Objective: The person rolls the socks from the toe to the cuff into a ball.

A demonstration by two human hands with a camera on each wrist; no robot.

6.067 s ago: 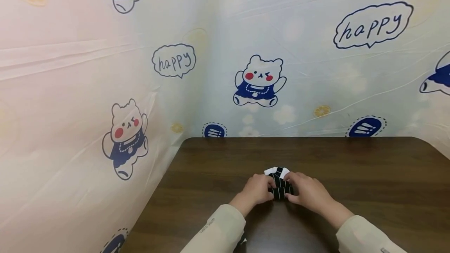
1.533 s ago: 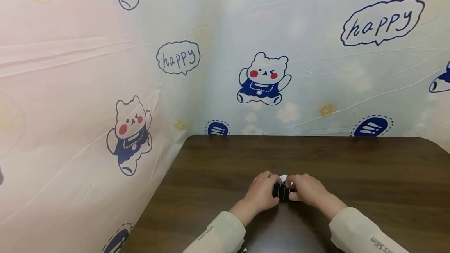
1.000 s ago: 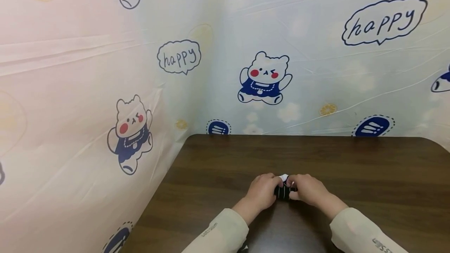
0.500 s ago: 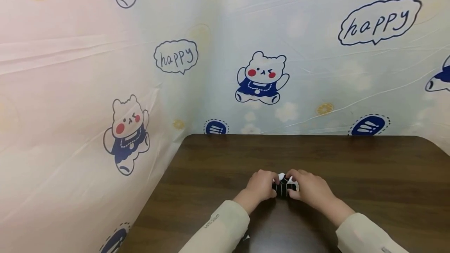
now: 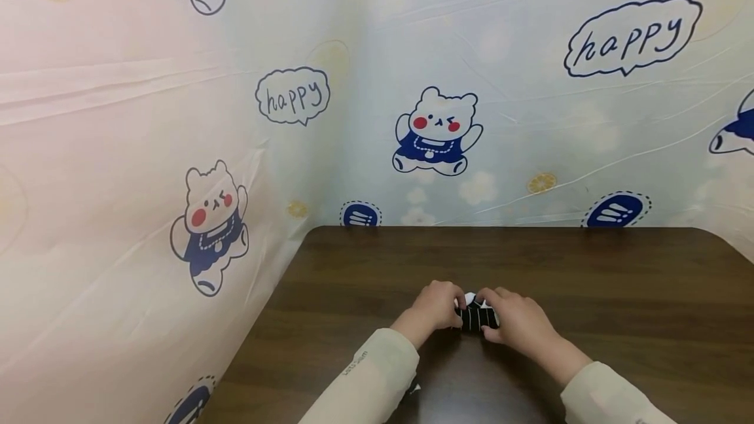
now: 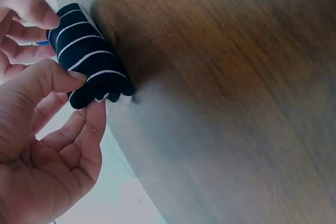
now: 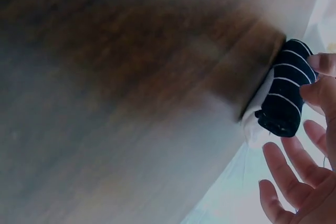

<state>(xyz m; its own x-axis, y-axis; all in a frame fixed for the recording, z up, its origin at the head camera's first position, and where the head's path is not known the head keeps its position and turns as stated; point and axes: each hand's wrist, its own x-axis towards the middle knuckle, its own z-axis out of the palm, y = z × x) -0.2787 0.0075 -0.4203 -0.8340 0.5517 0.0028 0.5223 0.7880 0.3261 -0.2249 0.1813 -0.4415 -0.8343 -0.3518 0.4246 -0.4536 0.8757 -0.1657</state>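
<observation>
A black sock (image 5: 478, 319) with thin white stripes lies rolled into a short cylinder on the brown table (image 5: 353, 267). White fabric shows behind the roll. My left hand (image 5: 437, 306) pinches its left end; in the left wrist view the thumb presses on top with fingertips under the end. At the opposite end, my right hand (image 5: 521, 319) holds the roll between thumb and index finger, while its other fingers spread loosely below in the right wrist view. The open spiral end of the sock (image 7: 283, 93) faces that camera.
Another small black-and-white cloth piece (image 5: 415, 386) lies on the table beside my left sleeve (image 5: 377, 371), which mostly hides it. A printed curtain (image 5: 330, 149) with bears and "happy" bubbles hangs behind and left of the table.
Six seconds ago the sock reached farther from me, with two white parts at its far end; now it is a compact roll. Lately the hands have moved slightly, exposing more stripes between them.
</observation>
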